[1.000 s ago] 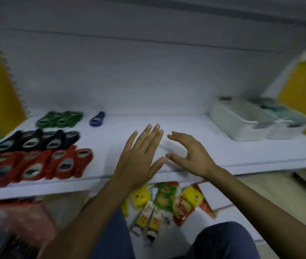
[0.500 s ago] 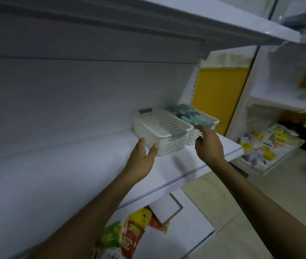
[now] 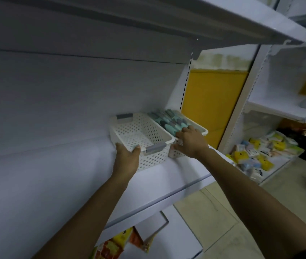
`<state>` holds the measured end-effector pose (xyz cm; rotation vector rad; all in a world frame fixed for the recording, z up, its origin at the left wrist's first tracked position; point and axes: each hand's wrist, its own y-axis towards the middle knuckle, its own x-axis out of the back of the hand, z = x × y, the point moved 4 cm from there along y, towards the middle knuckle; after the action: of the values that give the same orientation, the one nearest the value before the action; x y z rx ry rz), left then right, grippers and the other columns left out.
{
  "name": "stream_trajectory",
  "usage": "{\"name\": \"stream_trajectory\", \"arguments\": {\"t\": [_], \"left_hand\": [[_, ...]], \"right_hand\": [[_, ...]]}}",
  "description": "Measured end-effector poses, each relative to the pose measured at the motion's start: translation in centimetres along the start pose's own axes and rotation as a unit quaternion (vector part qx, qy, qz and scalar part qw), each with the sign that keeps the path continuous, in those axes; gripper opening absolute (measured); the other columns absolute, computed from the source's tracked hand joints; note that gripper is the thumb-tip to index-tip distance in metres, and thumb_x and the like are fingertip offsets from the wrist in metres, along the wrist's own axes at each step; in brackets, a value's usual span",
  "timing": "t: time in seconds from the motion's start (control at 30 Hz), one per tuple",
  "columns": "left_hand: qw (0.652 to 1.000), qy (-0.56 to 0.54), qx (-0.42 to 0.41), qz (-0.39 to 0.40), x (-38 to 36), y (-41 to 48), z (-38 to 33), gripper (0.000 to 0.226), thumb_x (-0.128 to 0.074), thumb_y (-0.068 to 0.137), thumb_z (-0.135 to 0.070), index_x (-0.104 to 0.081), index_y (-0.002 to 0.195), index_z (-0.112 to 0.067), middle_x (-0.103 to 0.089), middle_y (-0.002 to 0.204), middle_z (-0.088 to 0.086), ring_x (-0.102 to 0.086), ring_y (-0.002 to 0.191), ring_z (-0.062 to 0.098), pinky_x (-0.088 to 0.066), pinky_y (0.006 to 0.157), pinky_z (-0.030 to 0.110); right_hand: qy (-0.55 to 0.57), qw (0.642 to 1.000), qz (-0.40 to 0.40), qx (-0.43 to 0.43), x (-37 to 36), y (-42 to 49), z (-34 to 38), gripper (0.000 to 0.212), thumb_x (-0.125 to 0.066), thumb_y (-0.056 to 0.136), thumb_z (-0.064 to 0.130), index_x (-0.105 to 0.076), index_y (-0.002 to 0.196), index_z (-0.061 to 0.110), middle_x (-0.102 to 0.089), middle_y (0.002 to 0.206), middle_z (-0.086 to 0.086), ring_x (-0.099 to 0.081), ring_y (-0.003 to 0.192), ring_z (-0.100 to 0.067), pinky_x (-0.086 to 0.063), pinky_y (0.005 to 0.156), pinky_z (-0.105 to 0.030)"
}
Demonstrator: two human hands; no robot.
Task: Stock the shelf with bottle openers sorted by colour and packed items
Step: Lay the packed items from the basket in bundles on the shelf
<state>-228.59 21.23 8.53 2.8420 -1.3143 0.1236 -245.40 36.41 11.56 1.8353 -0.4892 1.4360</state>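
Observation:
Two white perforated baskets stand side by side at the right end of the white shelf [image 3: 58, 184]. The near basket [image 3: 154, 157] has grey handles and looks empty; my left hand [image 3: 128, 159] grips its front left corner, thumb over the rim. The second basket [image 3: 202, 130] holds several teal and grey packed items [image 3: 169, 120]. My right hand [image 3: 190, 142] grips that basket's front rim, fingers curled over it and thumb on its front wall. No bottle openers are in view.
Another shelf board [image 3: 223, 17] hangs overhead. Below the shelf lie colourful packets [image 3: 114, 243] on a lower board. To the right, a neighbouring rack [image 3: 279, 109] carries a pile of yellow and blue packets [image 3: 256, 156]. A yellow panel [image 3: 212, 101] shows behind.
The view swung right, away from the sorted openers. Both hands travelled along the shelf to the baskets; the left now grips the near basket's corner, the right the second basket's rim.

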Motion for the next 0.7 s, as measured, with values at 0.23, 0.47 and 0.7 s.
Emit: {"name": "stream_trajectory", "arguments": {"t": [0.23,0.47,0.7], "left_hand": [[0.994,-0.058,0.045,-0.078,-1.1,0.5,0.4,0.041,-0.037,0.099,-0.017,-0.037,0.139,-0.014,-0.055,0.118,0.008,-0.054,0.075,0.012,-0.045,0.049,0.021],[0.991,-0.016,0.076,-0.112,-1.9,-0.7,0.4,0.038,-0.034,0.098,-0.02,-0.042,0.132,-0.006,-0.058,0.116,0.015,-0.058,0.092,0.028,-0.046,0.067,0.027],[0.988,-0.015,0.092,-0.12,-4.0,-2.3,-0.5,0.037,-0.033,0.099,-0.021,-0.043,0.129,-0.004,-0.058,0.117,0.019,-0.059,0.098,0.033,-0.048,0.07,0.031]], "right_hand": [[0.091,0.995,-0.017,0.048,-1.1,1.6,-1.4,0.045,-0.056,0.085,0.057,-0.065,0.097,0.015,-0.064,0.093,-0.001,-0.058,0.082,-0.018,-0.044,0.062,-0.025],[0.152,0.984,-0.057,0.077,2.6,3.9,-3.1,0.031,-0.06,0.086,0.041,-0.066,0.092,0.01,-0.066,0.084,-0.006,-0.056,0.069,-0.02,-0.046,0.059,-0.031],[0.148,0.974,-0.132,0.107,8.5,4.0,-4.9,0.028,-0.061,0.083,0.039,-0.059,0.082,0.011,-0.057,0.079,-0.006,-0.053,0.068,-0.023,-0.03,0.056,-0.027]]}}
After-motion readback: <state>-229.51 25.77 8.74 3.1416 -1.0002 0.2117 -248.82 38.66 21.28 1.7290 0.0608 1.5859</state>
